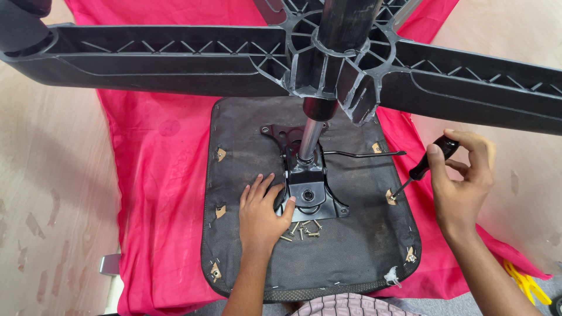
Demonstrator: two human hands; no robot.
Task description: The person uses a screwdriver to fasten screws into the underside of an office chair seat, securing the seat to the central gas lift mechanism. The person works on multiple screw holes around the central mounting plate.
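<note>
Several loose screws (303, 229) lie on the upturned seat underside (351, 246) beside the flat, open left hand (261, 213). Right hand (462, 184) grips a screwdriver (422, 167), tip at an edge hole; the metal mounting plate (309, 193) looks partly unfastened.

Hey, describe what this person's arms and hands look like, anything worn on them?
Both forearms are bare, with no sleeves showing. The left hand and right hand wear no gloves, and no rings, watch or bracelets are visible. At the bottom edge, a bit of checked clothing shows.
</note>
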